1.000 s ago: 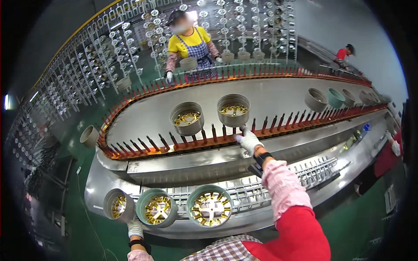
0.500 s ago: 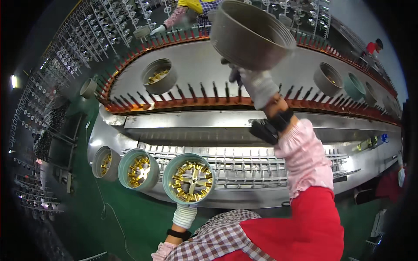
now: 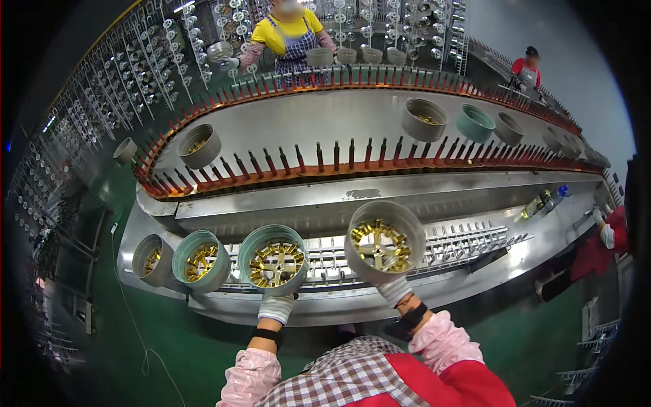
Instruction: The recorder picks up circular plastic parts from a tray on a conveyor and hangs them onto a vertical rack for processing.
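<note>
Two gloved hands grip tubs over a steel bench (image 3: 203,308), green floor: right hand (image 3: 395,290) grasps grey tub (image 3: 385,241), left hand (image 3: 275,308) teal tub (image 3: 273,259), mouths tilted toward the camera.

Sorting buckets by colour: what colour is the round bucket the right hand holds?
Grey round bucket, gold parts inside, in the gloved right hand; head view.

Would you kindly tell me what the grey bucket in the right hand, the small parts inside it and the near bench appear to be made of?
The grey bucket looks like matte plastic: dull, even colour, no glare. The small parts inside appear to be polished brass or gold-plated metal, judging by their bright yellow glints. The near bench seems brushed stainless steel, silvery with soft streaked reflections.
</note>
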Tool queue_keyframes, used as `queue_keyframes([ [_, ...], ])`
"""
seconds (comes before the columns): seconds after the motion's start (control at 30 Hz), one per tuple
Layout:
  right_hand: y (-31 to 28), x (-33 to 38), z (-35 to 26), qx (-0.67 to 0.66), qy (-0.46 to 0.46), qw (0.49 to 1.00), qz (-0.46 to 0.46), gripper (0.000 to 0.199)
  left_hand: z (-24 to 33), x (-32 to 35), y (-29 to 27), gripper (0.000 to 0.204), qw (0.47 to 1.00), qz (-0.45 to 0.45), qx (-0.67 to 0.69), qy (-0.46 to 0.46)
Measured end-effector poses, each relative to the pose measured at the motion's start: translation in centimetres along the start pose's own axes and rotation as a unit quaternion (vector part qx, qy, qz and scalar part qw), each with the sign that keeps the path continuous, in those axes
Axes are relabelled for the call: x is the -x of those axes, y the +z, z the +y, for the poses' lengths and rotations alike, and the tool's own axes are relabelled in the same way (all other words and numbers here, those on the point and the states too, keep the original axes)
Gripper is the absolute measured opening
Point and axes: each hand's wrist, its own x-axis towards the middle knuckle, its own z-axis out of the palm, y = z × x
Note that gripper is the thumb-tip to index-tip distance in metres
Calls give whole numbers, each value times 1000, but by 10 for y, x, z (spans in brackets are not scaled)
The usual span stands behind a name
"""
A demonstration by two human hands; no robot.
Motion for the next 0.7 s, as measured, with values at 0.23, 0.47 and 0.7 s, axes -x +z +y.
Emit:
queue_keyframes([
  [0.23, 27, 8, 5, 100, 18, 994, -41, 33, 44, -2, 0, 30, 877, 6, -459, 139],
  [0.47, 37, 17, 12, 154, 11, 983, -97, 34, 52, 0, -4, 29, 898, -66, -435, 16],
  [0.7, -80, 17, 6, -154, 157, 934, -281, 30, 79, -3, 18, 32, 856, -53, -514, -18],
])
